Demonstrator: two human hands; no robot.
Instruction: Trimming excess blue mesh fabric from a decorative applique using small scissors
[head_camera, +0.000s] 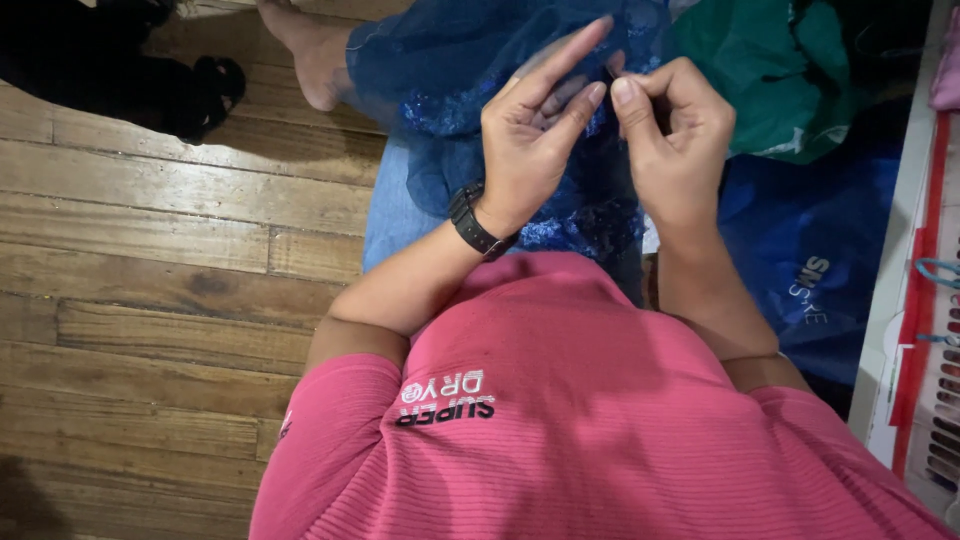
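Note:
My left hand (535, 130), with a black watch (472, 222) on its wrist, pinches a fold of sheer blue fabric with sequins (450, 70) between thumb and middle fingers, the index finger stretched out. My right hand (675, 130) is curled just to its right, thumb and fingertips pinched together at the same spot of fabric; whether it holds a needle or thread is too small to tell. The blue fabric drapes over my lap, above my pink ribbed shirt (580, 420).
Wooden plank floor (150, 280) lies to the left, with a black sandal (205, 95) and my bare foot (315, 50) on it. A green bag (770, 70) and a dark blue bag (810, 260) sit at right, beside a white and red plastic basket (925, 320).

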